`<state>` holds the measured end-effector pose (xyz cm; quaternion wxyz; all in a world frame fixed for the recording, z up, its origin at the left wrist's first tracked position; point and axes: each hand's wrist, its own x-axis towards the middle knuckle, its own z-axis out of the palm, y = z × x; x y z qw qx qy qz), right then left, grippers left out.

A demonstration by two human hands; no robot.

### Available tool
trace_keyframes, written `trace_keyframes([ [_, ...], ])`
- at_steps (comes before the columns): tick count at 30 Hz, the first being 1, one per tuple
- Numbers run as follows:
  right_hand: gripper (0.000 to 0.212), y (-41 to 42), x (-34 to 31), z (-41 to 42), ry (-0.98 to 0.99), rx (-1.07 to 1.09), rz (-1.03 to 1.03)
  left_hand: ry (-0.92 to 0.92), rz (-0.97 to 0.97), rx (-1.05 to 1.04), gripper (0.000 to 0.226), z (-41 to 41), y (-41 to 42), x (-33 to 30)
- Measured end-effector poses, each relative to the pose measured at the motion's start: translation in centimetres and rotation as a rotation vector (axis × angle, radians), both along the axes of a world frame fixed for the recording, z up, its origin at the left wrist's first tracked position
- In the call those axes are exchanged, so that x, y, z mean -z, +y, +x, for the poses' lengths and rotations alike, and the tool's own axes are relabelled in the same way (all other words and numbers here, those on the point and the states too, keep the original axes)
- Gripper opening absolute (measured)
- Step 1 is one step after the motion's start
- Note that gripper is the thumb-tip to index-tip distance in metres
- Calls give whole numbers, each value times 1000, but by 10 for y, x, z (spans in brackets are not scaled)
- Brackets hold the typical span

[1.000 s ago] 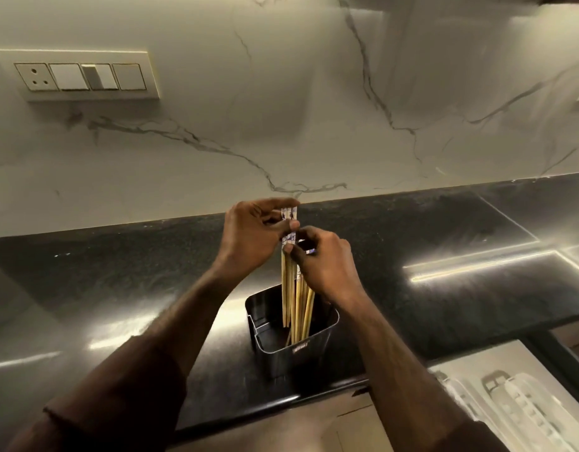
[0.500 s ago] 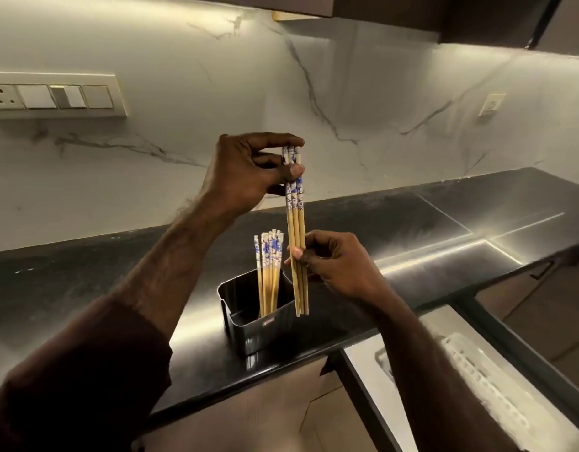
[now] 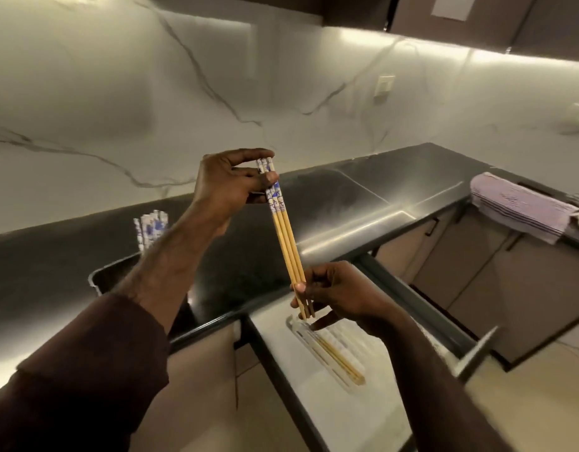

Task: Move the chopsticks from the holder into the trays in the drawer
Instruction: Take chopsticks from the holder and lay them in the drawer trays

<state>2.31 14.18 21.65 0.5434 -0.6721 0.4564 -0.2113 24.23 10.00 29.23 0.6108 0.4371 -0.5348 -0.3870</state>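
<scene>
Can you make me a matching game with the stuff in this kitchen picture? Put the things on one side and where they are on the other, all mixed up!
Things:
1. bundle of chopsticks
2. striped cloth
3. chopsticks left in the holder
4. chopsticks in the tray

Places:
A. lying down in the open drawer
B. draped over the counter edge at far right
C. held at the patterned top by the left hand and at the tips by the right hand
D. standing up behind the left forearm

Pairs: 1-C, 2-B, 3-D, 4-A

Tan chopsticks (image 3: 286,236), blue-and-white patterned tops
</scene>
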Motion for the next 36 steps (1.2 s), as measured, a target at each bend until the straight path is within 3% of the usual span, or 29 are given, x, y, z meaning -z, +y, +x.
trace_keyframes([
  [8,15,5,16,-147,3,138,141,121,159,-71,28,-141,-19,42],
  [16,10,-24,66,-223,126,253,260,169,342,-90,27,-226,-52,111],
  [29,15,-106,201,-218,424,189,469,-61,683,-252,34,-232,-123,327],
  [36,16,-134,272,-196,633,58,479,-176,915,-314,71,-245,-121,402],
])
